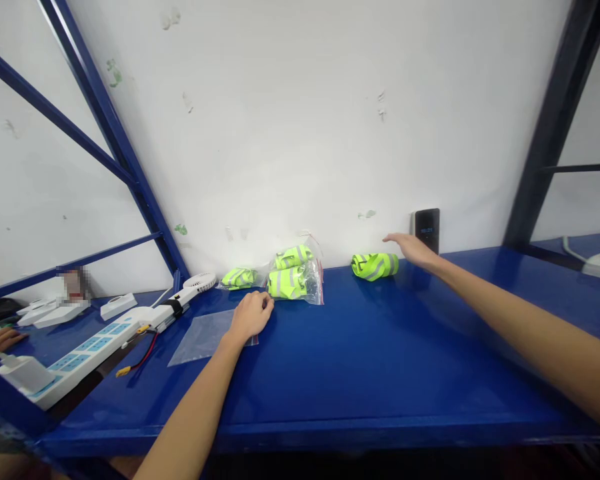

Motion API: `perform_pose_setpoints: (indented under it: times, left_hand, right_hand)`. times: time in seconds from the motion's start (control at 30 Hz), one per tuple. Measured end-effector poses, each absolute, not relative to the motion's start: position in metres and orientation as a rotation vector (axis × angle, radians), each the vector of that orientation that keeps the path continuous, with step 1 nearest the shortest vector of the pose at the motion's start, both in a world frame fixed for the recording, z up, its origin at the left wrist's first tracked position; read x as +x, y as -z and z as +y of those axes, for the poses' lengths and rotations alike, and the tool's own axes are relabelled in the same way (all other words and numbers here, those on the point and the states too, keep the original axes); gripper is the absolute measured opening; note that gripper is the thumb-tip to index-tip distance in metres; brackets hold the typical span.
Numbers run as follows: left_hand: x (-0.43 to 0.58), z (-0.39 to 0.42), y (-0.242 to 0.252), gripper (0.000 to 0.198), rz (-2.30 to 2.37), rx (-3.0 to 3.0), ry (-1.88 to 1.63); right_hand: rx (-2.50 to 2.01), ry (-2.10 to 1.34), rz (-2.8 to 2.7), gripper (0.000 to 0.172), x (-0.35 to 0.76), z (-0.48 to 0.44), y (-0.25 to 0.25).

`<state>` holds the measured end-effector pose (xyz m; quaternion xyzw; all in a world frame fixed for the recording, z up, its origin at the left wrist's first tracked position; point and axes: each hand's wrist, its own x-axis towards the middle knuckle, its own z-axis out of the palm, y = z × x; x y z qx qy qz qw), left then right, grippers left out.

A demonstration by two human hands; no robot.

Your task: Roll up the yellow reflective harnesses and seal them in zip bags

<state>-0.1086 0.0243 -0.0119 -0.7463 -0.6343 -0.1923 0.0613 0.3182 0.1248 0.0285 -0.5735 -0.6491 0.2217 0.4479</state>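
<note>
My left hand [253, 313] rests on the blue table with its fingers curled under, over the right edge of a flat clear zip bag [200, 339]. The undersides of its fingers are hidden, so I cannot see whether they grip anything. Just beyond it are yellow-green reflective vests [287, 283] folded in clear zip bags, with another bagged vest [239, 277] to their left. My right hand [413, 249] hovers with fingers stretched out, right of a rolled reflective vest [375, 265] without a bag. It appears apart from that roll.
A dark device with a lit display [427, 230] stands against the wall, behind my right hand. Along the left lie a power strip [93, 347], a small white fan [200, 283] and a red-black cable with yellow connectors [143, 353]. Another person's hand [3, 340] is at far left.
</note>
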Motion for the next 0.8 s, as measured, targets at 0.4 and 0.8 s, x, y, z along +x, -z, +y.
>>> perform_pose_setpoints:
  times: [0.4, 0.8]
  left_hand:
    - [-0.065, -0.005, 0.013, 0.036, -1.97, -2.276, 0.818]
    - [-0.001, -0.003, -0.01, 0.037, -1.006, -2.994, 0.708]
  right_hand:
    - [-1.336, -0.715, -1.943, 0.053, 0.294, 0.135, -0.002]
    - [-0.813, -0.422, -2.667, 0.075, 0.244, 0.025, 0.003]
